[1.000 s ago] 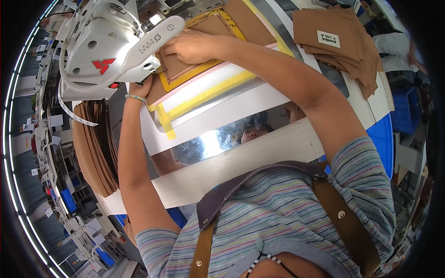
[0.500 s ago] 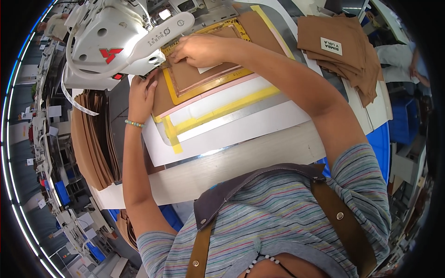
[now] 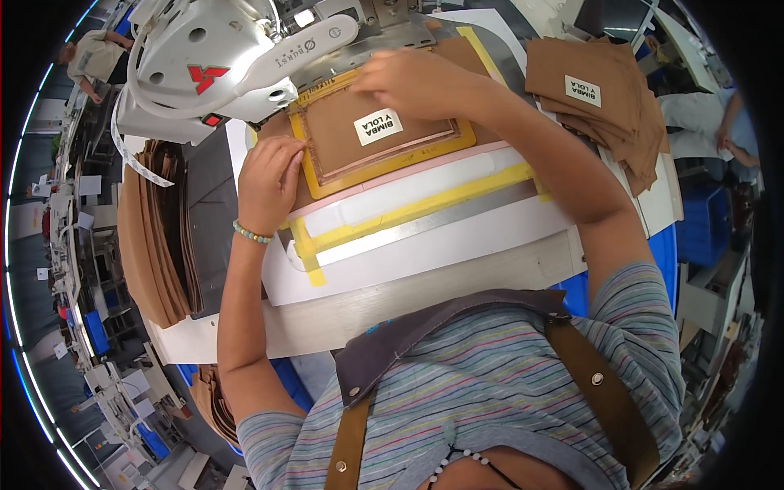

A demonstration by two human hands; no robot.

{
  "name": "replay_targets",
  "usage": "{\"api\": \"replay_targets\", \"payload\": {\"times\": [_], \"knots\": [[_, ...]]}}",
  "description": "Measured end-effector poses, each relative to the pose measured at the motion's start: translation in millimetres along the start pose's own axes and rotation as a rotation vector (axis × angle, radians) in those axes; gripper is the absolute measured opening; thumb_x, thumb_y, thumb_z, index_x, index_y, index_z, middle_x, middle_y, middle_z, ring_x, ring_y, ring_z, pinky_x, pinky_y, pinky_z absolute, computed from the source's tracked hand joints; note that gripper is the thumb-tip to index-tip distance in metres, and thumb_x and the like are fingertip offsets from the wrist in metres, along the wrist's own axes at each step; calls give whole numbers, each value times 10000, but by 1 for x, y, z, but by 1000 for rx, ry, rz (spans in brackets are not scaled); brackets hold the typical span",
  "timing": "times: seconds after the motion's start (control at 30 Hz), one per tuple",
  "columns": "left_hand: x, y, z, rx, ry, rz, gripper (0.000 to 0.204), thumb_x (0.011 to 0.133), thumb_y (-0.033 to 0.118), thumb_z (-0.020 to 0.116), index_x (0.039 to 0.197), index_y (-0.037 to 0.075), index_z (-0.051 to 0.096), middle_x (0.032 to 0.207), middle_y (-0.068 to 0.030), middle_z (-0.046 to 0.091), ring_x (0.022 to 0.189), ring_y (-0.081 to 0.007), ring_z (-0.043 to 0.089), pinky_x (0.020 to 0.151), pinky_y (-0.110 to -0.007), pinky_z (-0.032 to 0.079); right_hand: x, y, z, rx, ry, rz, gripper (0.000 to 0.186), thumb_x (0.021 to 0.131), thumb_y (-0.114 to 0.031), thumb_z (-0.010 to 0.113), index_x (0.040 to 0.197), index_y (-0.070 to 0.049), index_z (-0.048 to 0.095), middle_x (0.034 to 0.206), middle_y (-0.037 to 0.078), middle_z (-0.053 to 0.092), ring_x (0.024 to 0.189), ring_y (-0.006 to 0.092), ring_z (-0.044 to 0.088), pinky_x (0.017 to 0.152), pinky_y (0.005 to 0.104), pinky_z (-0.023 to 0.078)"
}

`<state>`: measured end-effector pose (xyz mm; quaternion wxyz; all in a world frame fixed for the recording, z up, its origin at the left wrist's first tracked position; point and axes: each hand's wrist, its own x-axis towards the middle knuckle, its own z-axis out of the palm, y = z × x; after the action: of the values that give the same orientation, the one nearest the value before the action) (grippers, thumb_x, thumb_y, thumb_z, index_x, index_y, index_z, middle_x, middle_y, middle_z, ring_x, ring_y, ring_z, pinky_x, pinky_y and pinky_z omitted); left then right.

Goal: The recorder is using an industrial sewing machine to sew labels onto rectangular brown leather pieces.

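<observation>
Left hand (image 3: 269,175), fingers bent and close together, is at the left end of the yellow frame (image 3: 408,159), while the right hand (image 3: 420,86) is over its far part, fingers curled; whether either pinches something, I cannot tell. The white label (image 3: 378,127) lies on brown cloth (image 3: 335,139) inside the frame, just below the nearer right hand, its long axis going left to right.
</observation>
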<state>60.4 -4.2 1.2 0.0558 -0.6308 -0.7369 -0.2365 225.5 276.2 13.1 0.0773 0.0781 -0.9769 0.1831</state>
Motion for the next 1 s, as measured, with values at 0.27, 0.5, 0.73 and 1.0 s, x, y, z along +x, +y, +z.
{"api": "replay_targets", "payload": {"times": [0.27, 0.5, 0.73, 1.0], "knots": [[16, 16, 13, 47, -154, 112, 416, 1009, 129, 668, 1421, 78, 647, 1543, -115, 584, 1428, -344, 532, 1159, -459, 412, -86, 23, 12, -356, 234, 68, 391, 957, -44, 628, 1344, -39, 683, 1429, 77, 670, 1340, 263, 580, 1120, 396, 498], [20, 11, 26, 153, -152, 143, 424, 1020, 196, 676, 1426, 79, 640, 1555, -106, 578, 1435, -331, 530, 1182, -471, 402, -85, 20, 18, -464, 314, 30, 391, 915, -87, 636, 1302, -31, 658, 1432, 84, 657, 1319, 240, 592, 968, 378, 535], [16, 10, 25, 132, -129, 154, 406, 1024, 187, 667, 1407, 54, 645, 1543, -89, 594, 1438, -313, 530, 1191, -475, 397, -72, 18, 11, -425, 212, 89, 356, 907, -79, 687, 1260, -27, 683, 1314, 85, 682, 1225, 254, 621, 1013, 386, 537], [15, 5, 22, 121, -122, 145, 407, 1001, 164, 688, 1388, 43, 653, 1514, -101, 615, 1410, -329, 551, 1167, -468, 422, -57, 20, 13, -566, 133, 52, 359, 879, -77, 703, 1232, -17, 691, 1147, 55, 663, 1106, 223, 624, 919, 358, 536]]}}
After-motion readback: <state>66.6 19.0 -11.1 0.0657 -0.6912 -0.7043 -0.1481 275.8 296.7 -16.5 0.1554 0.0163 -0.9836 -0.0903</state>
